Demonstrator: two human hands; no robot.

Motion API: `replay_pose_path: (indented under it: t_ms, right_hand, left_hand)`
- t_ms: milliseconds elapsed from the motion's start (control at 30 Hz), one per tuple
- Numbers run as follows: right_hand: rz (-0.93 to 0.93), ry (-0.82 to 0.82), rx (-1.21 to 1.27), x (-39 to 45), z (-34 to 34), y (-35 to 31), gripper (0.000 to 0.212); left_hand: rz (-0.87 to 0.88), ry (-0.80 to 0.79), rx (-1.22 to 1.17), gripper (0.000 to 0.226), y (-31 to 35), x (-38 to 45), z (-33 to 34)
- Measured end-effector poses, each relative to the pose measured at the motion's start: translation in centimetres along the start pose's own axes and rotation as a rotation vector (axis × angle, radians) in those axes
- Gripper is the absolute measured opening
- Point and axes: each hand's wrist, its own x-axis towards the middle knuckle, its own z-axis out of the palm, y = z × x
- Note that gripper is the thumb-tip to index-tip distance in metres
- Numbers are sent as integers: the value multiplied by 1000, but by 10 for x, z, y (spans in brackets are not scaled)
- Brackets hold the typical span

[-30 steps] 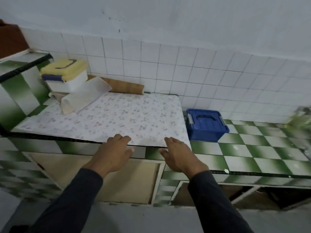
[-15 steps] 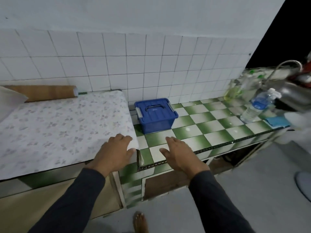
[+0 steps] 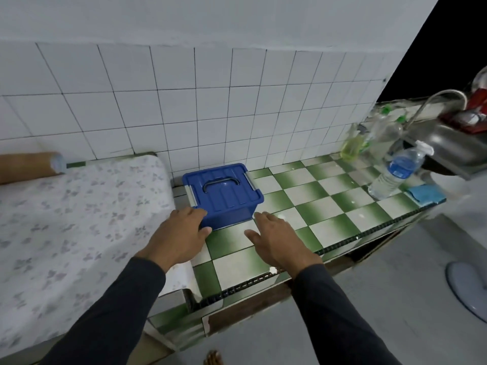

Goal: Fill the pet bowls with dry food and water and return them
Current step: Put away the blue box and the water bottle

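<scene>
Both arms reach forward in dark long sleeves, palms turned down. The left hand (image 3: 177,234) is spread loosely, its fingers (image 3: 193,213) slightly bent and its thumb pointing right. The right hand (image 3: 276,239) lies flatter, fingers straight and held together, thumb angled out to the left. Neither hand holds anything. A bare foot (image 3: 213,358) shows at the bottom edge.

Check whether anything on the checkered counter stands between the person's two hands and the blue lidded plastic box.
Nothing visible does. The left hand and right hand reach over bare green-and-white tiled counter just in front of the blue plastic box; the clear water bottle stands far right.
</scene>
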Motion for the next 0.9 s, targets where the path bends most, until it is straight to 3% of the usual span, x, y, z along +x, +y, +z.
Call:
replay_pose_path:
  t_ms: [267,567,900]
  right_hand:
    - [-32,-8,32,70,-1,11,66]
    - [-94,-62,53,143,-5,36,58]
    - [-193,-122,110,220,-3,77,70]
  left_hand:
    - [-43,33,-12,53,-16,61,10]
    - [-160,43,-65,57,-29,109,27]
    - [-348,153,-176,71,-22,160,52]
